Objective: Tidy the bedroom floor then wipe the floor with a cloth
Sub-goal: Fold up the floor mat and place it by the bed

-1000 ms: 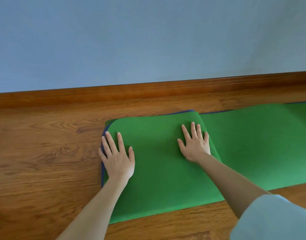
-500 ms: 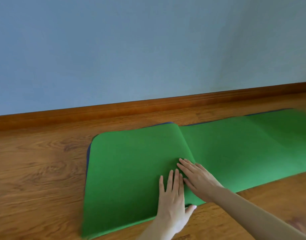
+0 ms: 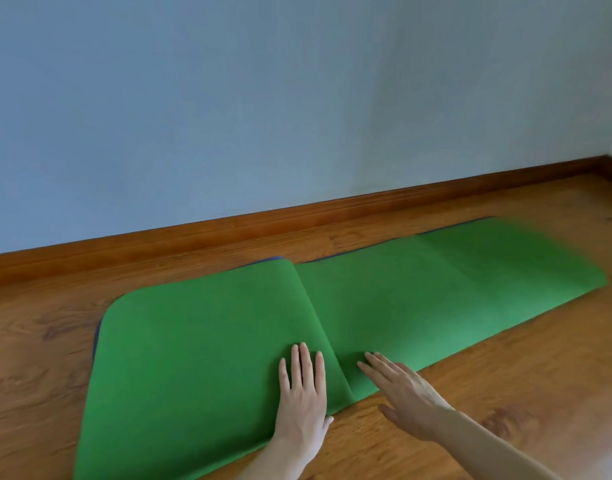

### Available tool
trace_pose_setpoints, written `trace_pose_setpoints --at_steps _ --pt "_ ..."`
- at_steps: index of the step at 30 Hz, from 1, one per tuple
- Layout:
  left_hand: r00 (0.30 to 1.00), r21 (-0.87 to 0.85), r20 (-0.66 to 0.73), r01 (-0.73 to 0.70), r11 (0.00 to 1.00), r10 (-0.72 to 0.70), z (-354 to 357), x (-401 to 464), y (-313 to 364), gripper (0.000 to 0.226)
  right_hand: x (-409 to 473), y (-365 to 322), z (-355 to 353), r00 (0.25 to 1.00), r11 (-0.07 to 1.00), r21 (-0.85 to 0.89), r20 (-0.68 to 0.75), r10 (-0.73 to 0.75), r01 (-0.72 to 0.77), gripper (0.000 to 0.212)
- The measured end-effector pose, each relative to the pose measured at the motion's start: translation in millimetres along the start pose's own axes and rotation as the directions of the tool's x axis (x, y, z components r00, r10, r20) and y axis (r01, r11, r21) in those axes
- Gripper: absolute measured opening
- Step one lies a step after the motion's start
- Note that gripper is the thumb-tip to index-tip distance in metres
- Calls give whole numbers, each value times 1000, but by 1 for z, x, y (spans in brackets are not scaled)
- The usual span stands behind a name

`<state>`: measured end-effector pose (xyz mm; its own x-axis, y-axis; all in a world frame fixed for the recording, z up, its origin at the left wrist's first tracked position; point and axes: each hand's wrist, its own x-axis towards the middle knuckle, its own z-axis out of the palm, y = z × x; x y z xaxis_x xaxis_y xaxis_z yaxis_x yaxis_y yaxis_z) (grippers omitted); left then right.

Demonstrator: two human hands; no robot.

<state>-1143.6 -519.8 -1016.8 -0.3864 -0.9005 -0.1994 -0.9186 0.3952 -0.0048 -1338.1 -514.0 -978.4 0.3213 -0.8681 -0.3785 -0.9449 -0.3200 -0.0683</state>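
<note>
While the green mat (image 3: pixel 367 306) runs long to the right, its folded edge is pinned by the flat left hand (image 3: pixel 303 396), with the open right hand (image 3: pixel 401 393) just beside.

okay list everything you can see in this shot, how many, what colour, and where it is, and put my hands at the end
mat: one, green with a dark blue underside showing at its edges, lying on the floor along the wall, its left end folded over onto itself.
floor: one, brown wood, under and around the mat.
skirting board: one, brown wood, along the foot of the wall.
wall: pale blue, behind the mat, meeting a second wall at the far right.
left hand: one, fingers straight, flat on the folded flap near its fold line.
right hand: one, fingers straight, at the mat's near edge just right of the fold; contact unclear.
</note>
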Motion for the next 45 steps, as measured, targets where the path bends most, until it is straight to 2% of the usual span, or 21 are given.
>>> trace_pose_setpoints --at_steps 4,8,12,14,15,16,17,18,20,22,26,29,34,36,39,42,45 --pt "1000 -4 4 -11 1000 11 3 10 4 108 6 -5 6 995 1000 16 -94 22 -20 77" --pt "994 15 49 -98 995 97 4 14 4 124 20 -10 9 994 995 -95 -110 -27 16 84" --pt "990 129 47 -140 982 135 2 12 5 100 28 -10 13 995 961 -271 -65 -70 50 80" --pt "992 155 5 -124 980 125 4 12 6 100 29 -8 14 997 935 -354 -60 -50 26 80" --pt "996 138 10 -94 986 94 1 11 6 108 30 -7 14 998 918 -396 -55 -39 14 79" --pt "996 47 39 -81 996 79 -2 10 6 116 30 -7 13 998 900 -437 -55 -30 3 79" --pt "994 -4 11 -104 995 104 -4 9 6 119 31 -6 12 999 881 -474 -49 -17 -8 80" --pt "990 -24 -43 -133 991 132 -4 9 5 118 32 -7 11 999 867 -497 -46 -8 -16 82" --pt "984 -22 -65 -165 986 163 -5 9 1 114 34 -7 12 999 862 -505 -47 19 -40 87" --pt "984 -51 -50 -174 983 171 -8 8 -1 114 35 -5 15 996 877 -474 -74 43 -73 91" --pt "989 -96 -29 -146 985 144 -14 5 -4 124 28 6 17 999 904 -426 -50 18 -38 87" --pt "986 -99 -87 -148 984 140 -19 0 -9 126 22 14 12 981 943 -332 -189 -35 -30 102" --pt "980 -107 -189 -91 990 70 -32 -1 -24 113 19 18 0 899 960 -281 -418 -128 6 98" --pt "966 -107 -253 -89 990 59 -39 -3 -30 112 20 13 -15 850 982 -188 -519 -88 -13 96" --pt "953 -96 -301 -65 993 34 -54 -6 -43 123 28 -2 -41 766 999 14 -642 39 -40 86" --pt "926 -112 -373 22 993 -62 -79 -10 -56 121 44 -23 -71 654 979 201 -738 166 -21 64" --pt "884 -275 -433 56 960 -176 -100 -12 -69 110 53 -45 -100 557 954 298 -799 227 39 38"
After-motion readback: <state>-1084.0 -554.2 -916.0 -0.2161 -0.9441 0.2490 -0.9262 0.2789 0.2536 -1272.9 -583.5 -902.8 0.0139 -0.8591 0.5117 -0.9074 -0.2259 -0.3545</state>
